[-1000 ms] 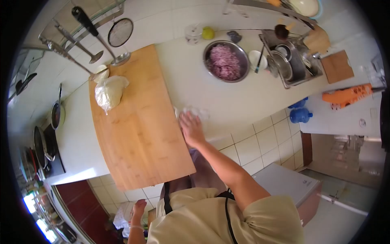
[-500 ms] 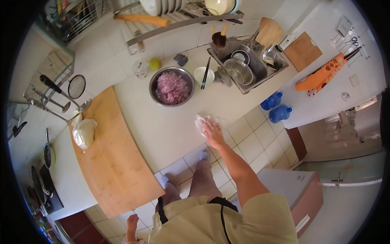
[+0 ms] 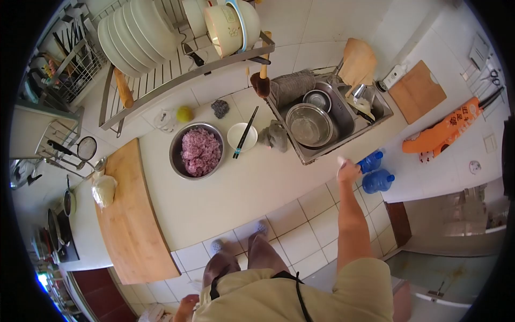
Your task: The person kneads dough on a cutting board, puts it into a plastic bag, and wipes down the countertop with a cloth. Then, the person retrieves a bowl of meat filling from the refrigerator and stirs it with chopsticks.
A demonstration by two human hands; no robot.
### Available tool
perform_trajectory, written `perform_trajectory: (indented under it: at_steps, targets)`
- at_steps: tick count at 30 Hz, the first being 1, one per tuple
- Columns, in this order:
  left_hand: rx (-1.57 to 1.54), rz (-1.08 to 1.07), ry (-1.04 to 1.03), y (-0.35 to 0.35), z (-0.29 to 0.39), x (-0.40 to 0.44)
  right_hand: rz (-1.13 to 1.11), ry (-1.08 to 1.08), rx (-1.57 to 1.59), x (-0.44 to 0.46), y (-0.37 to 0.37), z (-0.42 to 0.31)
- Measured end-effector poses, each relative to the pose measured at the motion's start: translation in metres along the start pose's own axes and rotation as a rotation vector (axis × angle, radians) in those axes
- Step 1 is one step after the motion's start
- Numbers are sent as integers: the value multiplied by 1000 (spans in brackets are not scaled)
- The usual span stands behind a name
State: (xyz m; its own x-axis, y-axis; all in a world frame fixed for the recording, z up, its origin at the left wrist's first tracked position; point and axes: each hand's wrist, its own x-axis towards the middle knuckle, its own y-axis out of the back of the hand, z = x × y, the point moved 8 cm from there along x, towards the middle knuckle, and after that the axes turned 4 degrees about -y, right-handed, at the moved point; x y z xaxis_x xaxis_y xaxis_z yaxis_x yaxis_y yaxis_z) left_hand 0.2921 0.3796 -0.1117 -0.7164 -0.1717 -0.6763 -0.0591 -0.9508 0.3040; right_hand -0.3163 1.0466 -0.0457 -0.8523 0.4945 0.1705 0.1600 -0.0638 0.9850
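Observation:
My right hand (image 3: 350, 172) is closed around a crumpled white cloth (image 3: 341, 160), of which only a little shows. This hand is at the counter's front edge, just in front of the sink (image 3: 343, 102) and beside the blue water jugs (image 3: 377, 181). Low in the view, my left hand (image 3: 188, 305) hangs beside my body with its fingers curled; whether anything is inside them is hidden. On the counter (image 3: 241, 185) stands a steel bowl (image 3: 173, 155) of purplish chopped food (image 3: 200, 152). Beside it is a white bowl (image 3: 234, 140) with dark chopsticks (image 3: 245, 132) across it.
A wooden board (image 3: 126, 231) covers the counter's left part, with a bagged pale lump (image 3: 104, 190) on it. Steel basins (image 3: 309, 124) sit in the sink, a grey rag (image 3: 275, 136) beside it. A dish rack (image 3: 185, 72) with plates overhangs the counter's back.
My right hand, with the white cloth, has moved right along the counter to its edge near the sink. The cloth is now bunched in the hand rather than under a flat palm. The view has shifted.

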Motion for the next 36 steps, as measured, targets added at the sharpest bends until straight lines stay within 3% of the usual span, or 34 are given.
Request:
perform_trajectory:
  at_steps: [1, 3, 5, 6, 7, 9, 11, 13, 15, 17, 19, 22, 25, 27, 29, 31, 32, 33, 34, 35, 36]
  targets:
    - [-101, 27, 123, -1, -3, 5, 2, 8, 3, 13, 15, -10]
    - [-144, 68, 61, 1, 11, 25, 260, -73, 629, 36, 55, -18]
    - [-119, 66, 39, 0, 29, 45, 380, 60, 954, 49, 82, -42]
    - [-117, 57, 79, -2, 40, 53, 313, 55, 1049, 54, 84, -58]
    - [89, -15, 31, -4, 50, 68, 302, 97, 1089, 55, 92, -75]
    - [74, -24, -49, -8, 77, 87, 308, 236, 1111, 55, 105, -115]
    - [23, -33, -95, -15, 103, 105, 88, 349, 1140, 51, 85, -164]
    - [-12, -70, -144, -22, 142, 121, -263, 295, 991, 18, 95, -195]
    - [-36, -139, -258, -37, 202, 141, -660, 133, 1333, -6, 89, -203]
    - [-252, -319, -359, -56, 253, 168, -1068, -171, 1820, -43, 113, -201]
    - [-386, -486, -346, -82, 337, 174, -1295, -101, 2211, -63, 137, -182]
    - [-457, -714, -502, -136, 442, 184, -1298, 14, 2482, -82, 172, -119]
    - [-343, -901, -544, -216, 509, 191, -1247, -18, 2459, -100, 178, -39]
    - [67, -898, -654, -289, 515, 213, -1170, -135, 1953, -122, 124, 34]
    - [1037, -653, -1256, -356, 538, 184, -839, -32, 786, -148, 83, 135]
    - [1165, -858, -1367, -435, 558, 140, -863, 81, -50, -174, 112, 213]
    - [1281, -1012, -1420, -478, 558, 117, -842, -78, 141, -185, 98, 263]
    - [1282, -1034, -1456, -521, 566, 100, -809, -223, 328, -195, 84, 314]
    - [879, -1436, -991, -564, 566, 81, -790, -254, 328, -202, 83, 358]
    - [462, -1707, -462, -605, 566, 55, -624, -306, 483, -202, 94, 401]
    - [297, -1784, -336, -650, 567, 42, -456, -357, 630, -204, 103, 438]
